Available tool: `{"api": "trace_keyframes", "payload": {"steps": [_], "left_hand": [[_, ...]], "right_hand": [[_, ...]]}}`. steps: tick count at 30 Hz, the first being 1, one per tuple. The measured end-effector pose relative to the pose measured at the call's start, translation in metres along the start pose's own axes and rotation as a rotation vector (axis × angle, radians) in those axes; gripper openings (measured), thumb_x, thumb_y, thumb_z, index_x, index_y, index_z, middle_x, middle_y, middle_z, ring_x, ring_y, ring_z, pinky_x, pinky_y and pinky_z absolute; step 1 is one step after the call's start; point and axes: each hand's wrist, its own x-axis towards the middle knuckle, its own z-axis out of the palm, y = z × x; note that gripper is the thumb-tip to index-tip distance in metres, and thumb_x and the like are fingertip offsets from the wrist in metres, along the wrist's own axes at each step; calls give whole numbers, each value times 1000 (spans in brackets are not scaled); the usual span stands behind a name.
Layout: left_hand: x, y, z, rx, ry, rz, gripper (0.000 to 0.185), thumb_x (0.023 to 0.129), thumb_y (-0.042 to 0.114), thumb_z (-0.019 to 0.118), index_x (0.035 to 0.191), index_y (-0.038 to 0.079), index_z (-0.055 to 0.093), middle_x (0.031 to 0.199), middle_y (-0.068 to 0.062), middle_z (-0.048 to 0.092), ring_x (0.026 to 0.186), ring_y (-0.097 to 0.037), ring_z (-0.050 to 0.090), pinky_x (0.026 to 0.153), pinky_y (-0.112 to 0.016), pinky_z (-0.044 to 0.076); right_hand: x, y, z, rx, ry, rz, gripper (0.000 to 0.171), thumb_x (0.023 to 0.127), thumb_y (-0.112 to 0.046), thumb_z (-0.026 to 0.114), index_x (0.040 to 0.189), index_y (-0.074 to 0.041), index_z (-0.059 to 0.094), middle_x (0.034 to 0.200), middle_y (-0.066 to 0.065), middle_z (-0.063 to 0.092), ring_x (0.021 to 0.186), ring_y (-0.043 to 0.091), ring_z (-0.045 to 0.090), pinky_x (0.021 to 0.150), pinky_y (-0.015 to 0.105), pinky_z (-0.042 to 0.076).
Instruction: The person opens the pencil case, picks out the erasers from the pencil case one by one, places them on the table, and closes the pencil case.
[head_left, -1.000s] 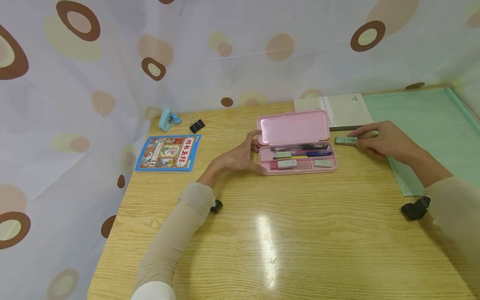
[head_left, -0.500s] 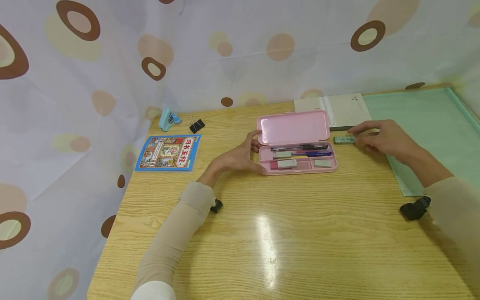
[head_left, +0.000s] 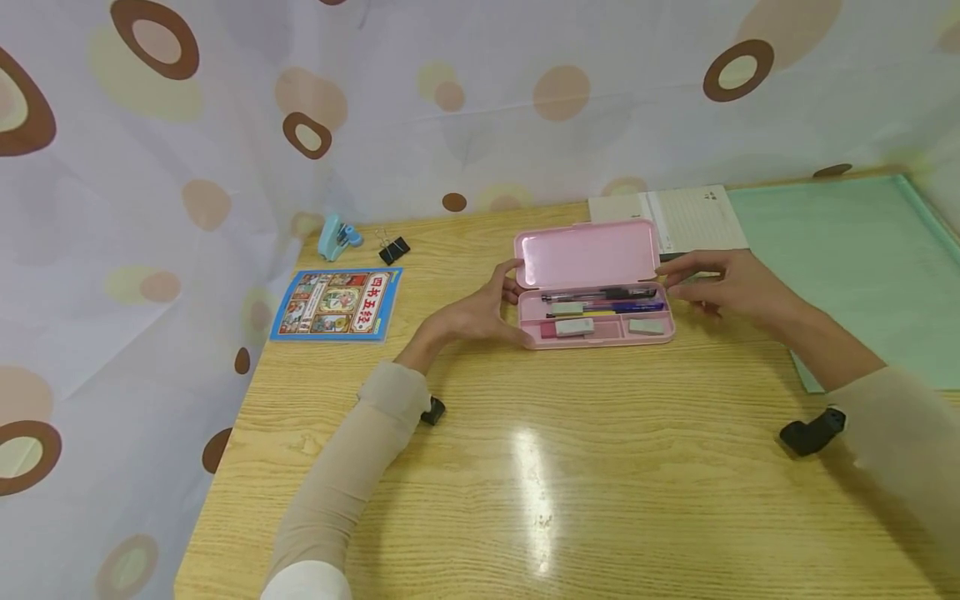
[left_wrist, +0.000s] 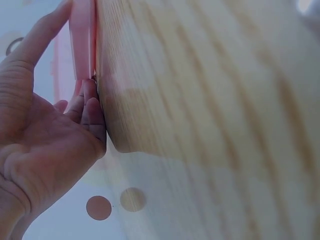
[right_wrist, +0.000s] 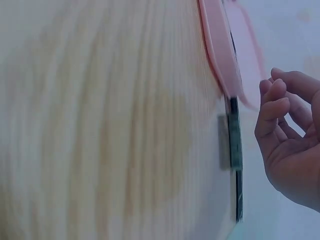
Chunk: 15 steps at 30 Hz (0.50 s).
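A pink pencil case (head_left: 587,257) stands with its lid raised in the head view, holding a black pen (head_left: 630,293), a blue pen (head_left: 637,307) and several small pale blocks that look like erasers (head_left: 574,327). My left hand (head_left: 476,318) grips the case's left end, thumb at the front corner and fingers farther back. Near the right end hovers my right hand (head_left: 738,287), fingers loosely bent and holding nothing. Below it, a small green block (right_wrist: 235,142) lies on the table in the right wrist view; the hand hides it in the head view.
An open notebook (head_left: 697,218) lies behind the case, beside a green translucent mat or folder (head_left: 847,275) on the right. To the left are a blue-bordered booklet (head_left: 337,305), a black binder clip (head_left: 393,251) and a light-blue stapler-like tool (head_left: 336,239). A patterned curtain borders the table (head_left: 465,483).
My right hand has let go of the small green block and moved left, toward the right end of the pencil case. The left hand and the case have stayed put.
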Motion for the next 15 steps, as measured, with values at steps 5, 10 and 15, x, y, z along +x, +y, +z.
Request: {"api": "trace_keyframes", "payload": {"steps": [5, 10, 15], "left_hand": [[1, 1, 0, 4, -1, -7, 123, 79, 26, 93, 163, 24, 3, 141, -6, 39, 128, -20, 43, 115, -32, 36], [1, 1, 0, 6, 0, -10, 123, 79, 25, 93, 162, 24, 2, 141, -6, 39, 129, -20, 43, 115, -31, 36], [0, 2, 1, 3, -4, -2, 123, 79, 24, 93, 162, 24, 3, 141, -6, 39, 130, -20, 44, 116, -31, 36]], "right_hand": [[2, -15, 25, -1, -129, -44, 35, 100, -15, 72, 133, -3, 66, 108, 16, 70, 52, 21, 48, 46, 37, 43], [8, -26, 50, -71, -223, -103, 30, 99, -11, 71, 129, -7, 70, 105, 17, 73, 46, 15, 44, 43, 31, 41], [11, -34, 73, -147, -223, -139, 29, 98, -9, 72, 127, -10, 72, 103, 15, 71, 51, 13, 48, 46, 27, 41]]}}
